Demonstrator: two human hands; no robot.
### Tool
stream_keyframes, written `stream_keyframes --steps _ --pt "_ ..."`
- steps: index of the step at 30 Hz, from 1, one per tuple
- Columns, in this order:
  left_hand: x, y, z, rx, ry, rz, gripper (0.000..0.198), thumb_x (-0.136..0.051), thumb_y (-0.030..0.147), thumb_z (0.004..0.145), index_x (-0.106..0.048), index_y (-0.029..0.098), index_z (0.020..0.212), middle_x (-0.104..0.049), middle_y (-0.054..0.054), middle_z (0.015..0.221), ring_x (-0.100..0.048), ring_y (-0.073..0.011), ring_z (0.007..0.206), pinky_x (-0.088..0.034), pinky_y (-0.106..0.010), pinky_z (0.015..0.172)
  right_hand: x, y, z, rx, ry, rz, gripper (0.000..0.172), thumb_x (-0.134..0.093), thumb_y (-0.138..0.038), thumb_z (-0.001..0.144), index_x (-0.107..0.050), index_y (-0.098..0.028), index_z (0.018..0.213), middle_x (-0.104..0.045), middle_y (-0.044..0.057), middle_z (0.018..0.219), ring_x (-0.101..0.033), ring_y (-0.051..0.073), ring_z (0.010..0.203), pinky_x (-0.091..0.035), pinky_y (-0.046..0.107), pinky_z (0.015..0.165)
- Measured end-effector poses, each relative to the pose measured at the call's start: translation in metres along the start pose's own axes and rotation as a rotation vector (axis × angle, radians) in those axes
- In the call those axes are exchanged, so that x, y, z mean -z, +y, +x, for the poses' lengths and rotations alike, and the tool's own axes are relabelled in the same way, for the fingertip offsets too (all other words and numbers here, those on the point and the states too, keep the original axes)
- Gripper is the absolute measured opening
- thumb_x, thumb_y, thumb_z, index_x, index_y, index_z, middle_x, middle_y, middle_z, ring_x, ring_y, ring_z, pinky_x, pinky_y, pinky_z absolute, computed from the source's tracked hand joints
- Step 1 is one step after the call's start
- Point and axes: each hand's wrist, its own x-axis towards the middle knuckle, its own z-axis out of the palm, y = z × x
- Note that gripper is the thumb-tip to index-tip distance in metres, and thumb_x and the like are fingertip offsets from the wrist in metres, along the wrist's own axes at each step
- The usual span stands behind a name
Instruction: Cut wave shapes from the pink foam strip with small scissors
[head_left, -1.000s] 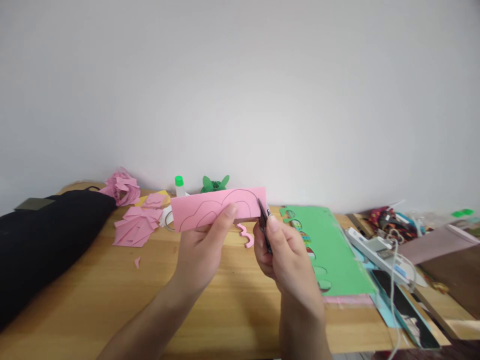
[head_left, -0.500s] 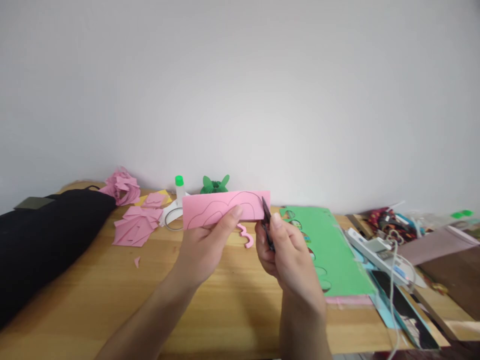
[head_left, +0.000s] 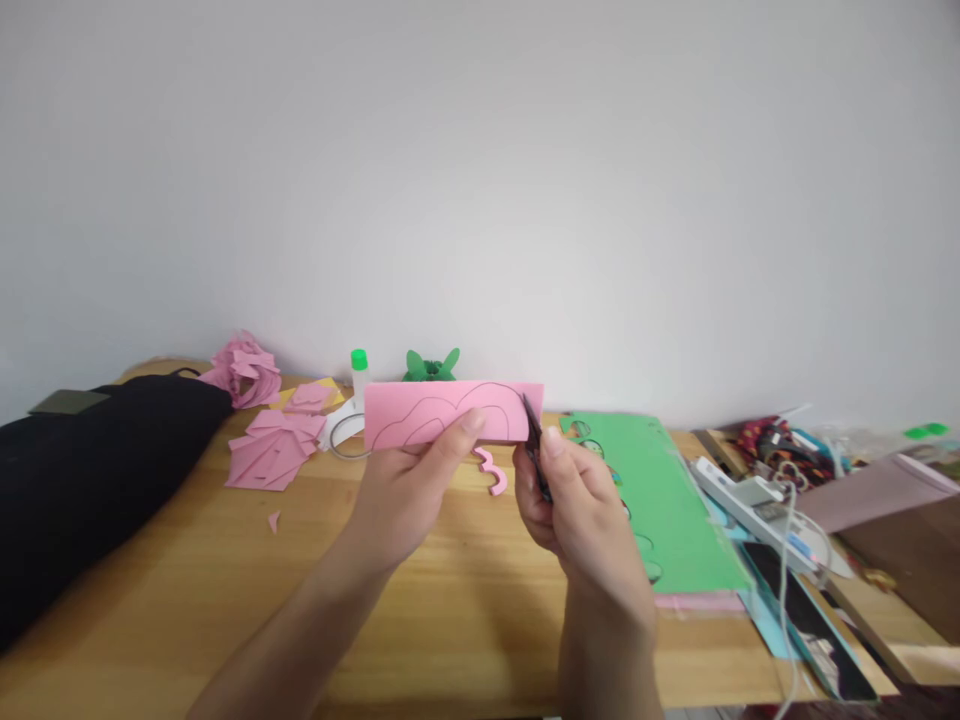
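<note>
A strip of pink paper (head_left: 420, 402) with curved pencil outlines is pinched in my left hand (head_left: 409, 490), thumb across its front. My right hand (head_left: 574, 500) grips dark scissors (head_left: 532, 425); their blades point up at the right end of the strip, along the drawn curve. The handles are mostly hidden by my fingers. Below the strip, a wavy pink paper cut-out (head_left: 491, 472) lies on the wooden table (head_left: 420, 620).
Pink paper pieces (head_left: 274, 450), a glue stick (head_left: 360, 372) and a green paper figure (head_left: 431, 365) sit toward the wall. Black fabric (head_left: 97, 480) covers the left. Green paper (head_left: 675, 510), a power strip (head_left: 757, 515) and a phone (head_left: 810, 620) lie at right.
The right end of the pink strip has shifted slightly right, and the strip sits a little more level. My right hand with the scissors has moved marginally right. Both grips are unchanged.
</note>
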Motion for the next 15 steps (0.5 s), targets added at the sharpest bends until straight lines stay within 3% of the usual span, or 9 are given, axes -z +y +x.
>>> stream_keyframes --steps 3,10,15 --pt "0.004 -0.003 0.002 -0.057 -0.082 0.049 0.029 -0.068 0.028 0.080 -0.064 0.022 0.052 -0.065 0.001 0.055 -0.065 -0.0178 0.061 -0.054 -0.028 0.065 0.002 -0.001 -0.001 -0.009 -0.023 0.001 0.047 -0.049 -0.055 0.094 -0.044 -0.020 0.063 -0.029 -0.009 0.047 -0.016 0.005 0.039 -0.013 0.017 0.034" --pt "0.002 0.009 -0.004 0.071 -0.035 0.115 0.040 -0.066 0.021 0.080 -0.061 0.024 0.041 -0.055 0.003 0.044 -0.062 -0.0171 0.057 -0.052 -0.027 0.064 0.003 -0.002 -0.002 -0.039 -0.038 -0.003 0.048 -0.048 -0.057 0.093 -0.046 -0.020 0.064 -0.026 -0.009 0.047 -0.014 0.005 0.039 -0.011 0.018 0.034" --pt "0.001 0.012 -0.003 0.052 -0.067 0.135 0.040 -0.062 0.019 0.082 -0.057 0.023 0.043 -0.048 0.004 0.042 -0.062 -0.0166 0.061 -0.052 -0.027 0.069 0.004 -0.001 -0.001 -0.033 -0.054 0.035 0.047 -0.049 -0.056 0.094 -0.047 -0.019 0.064 -0.026 -0.009 0.047 -0.015 0.005 0.039 -0.010 0.018 0.034"
